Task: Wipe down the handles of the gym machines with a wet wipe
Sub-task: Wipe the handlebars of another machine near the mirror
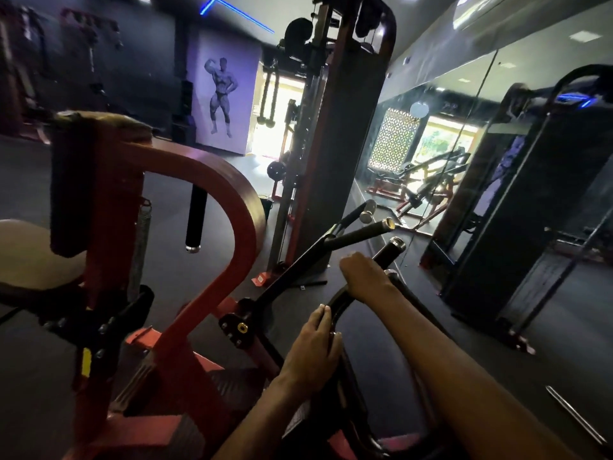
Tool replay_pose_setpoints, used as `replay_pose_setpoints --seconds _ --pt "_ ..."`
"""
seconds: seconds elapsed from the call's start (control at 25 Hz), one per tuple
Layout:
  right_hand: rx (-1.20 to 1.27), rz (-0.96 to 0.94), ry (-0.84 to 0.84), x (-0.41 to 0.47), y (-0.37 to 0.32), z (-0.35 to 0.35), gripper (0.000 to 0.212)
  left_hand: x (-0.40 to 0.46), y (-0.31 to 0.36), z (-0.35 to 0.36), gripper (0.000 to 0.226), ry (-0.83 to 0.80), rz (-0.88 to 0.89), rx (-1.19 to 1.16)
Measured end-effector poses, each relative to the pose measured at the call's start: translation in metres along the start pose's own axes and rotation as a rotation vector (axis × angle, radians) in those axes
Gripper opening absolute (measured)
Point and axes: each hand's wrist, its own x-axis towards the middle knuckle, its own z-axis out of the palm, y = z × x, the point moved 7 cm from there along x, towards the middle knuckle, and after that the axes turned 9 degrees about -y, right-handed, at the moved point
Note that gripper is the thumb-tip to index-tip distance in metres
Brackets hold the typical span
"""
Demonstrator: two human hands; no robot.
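Note:
A red-framed gym machine [212, 180] fills the left and middle of the view. Its black arm [292, 273] ends in several black padded handles with metal caps [361, 231]. My right hand [363, 277] grips the black handle [393, 249] that points up to the right. My left hand [313, 350] lies lower on the curved black bar [336, 302], fingers wrapped around it. No wet wipe shows; whatever is inside my right fist is hidden. Another black handle [196, 220] hangs down behind the red loop.
A tan seat pad [26, 250] and black chest pad [71, 190] stand at the left. A tall cable tower [335, 144] rises just behind the handles. A wall mirror [464, 134] runs along the right, with a black weight-stack machine [530, 210] in front.

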Motion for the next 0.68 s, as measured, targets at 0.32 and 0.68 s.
replay_pose_setpoints --seconds 0.32,0.68 --pt "0.200 0.180 0.016 -0.011 -0.008 0.028 0.016 0.018 -0.030 -0.017 0.090 -0.360 0.279 0.079" --pt "0.481 0.832 0.676 -0.027 -0.001 0.018 0.041 0.064 -0.033 -0.044 0.059 -0.476 0.594 0.095"
